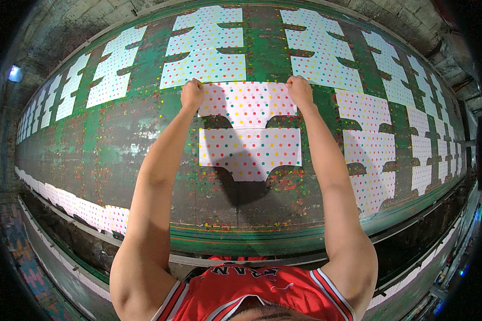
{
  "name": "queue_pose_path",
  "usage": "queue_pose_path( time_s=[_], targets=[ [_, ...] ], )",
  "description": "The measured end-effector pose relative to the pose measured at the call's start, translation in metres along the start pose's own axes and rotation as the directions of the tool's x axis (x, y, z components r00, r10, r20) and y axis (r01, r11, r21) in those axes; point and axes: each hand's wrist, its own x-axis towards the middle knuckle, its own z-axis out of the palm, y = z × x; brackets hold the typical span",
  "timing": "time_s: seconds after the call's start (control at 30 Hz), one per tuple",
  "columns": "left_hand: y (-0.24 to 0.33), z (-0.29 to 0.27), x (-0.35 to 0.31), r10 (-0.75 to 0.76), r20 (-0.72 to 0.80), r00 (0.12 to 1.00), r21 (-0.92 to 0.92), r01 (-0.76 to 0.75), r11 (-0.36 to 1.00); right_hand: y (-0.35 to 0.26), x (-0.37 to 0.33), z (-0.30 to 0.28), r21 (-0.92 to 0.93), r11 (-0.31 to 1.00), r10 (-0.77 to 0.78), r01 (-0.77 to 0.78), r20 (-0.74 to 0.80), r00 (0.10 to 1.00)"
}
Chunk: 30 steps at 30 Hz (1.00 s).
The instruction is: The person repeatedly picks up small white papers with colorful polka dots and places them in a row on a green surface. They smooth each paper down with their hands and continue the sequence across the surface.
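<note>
I see on my head feed the left hand (193, 94) and right hand (300, 91) pinching the upper corners of a dotted white piece (246, 104) — over a speckled green table (126, 128), among similar cut-outs (326, 69).

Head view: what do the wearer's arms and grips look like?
Left grip and right grip: no gloves visible. Left arm and right arm: bare to the shoulder, no visible watch or cables. Red sleeveless jersey, armholes trimmed with white, red and dark stripes.
</note>
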Motion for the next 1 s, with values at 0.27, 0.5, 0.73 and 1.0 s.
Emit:
queue_pose_path(
  time_s=[0.27, 0.5, 0.73, 1.0],
  targets=[
    [0.004, -0.02, -0.024, 0.074, 0.096, 0.993, -0.262, -0.047, 0.964, -0.02, -0.024, -0.021, 0.068, 0.981, -0.176, 0.183, -0.091, 0.98],
    [0.025, -0.134, -0.16, 0.207, 0.21, 0.955, -0.612, -0.037, 0.79, -0.091, -0.21, -0.116, 0.525, 0.831, -0.097, 0.186, -0.193, 0.976],
    [0.001, -0.24, -0.278, 0.164, 0.198, 0.966, -0.7, 0.022, 0.713, -0.139, -0.344, -0.168, 0.593, 0.794, -0.018, 0.137, -0.203, 0.979],
    [-0.065, -0.284, -0.4, 0.225, -0.063, 0.972, -0.673, -0.208, 0.71, -0.185, -0.45, -0.154, 0.722, 0.682, 0.034, 0.121, -0.196, 0.98]
  ],
)
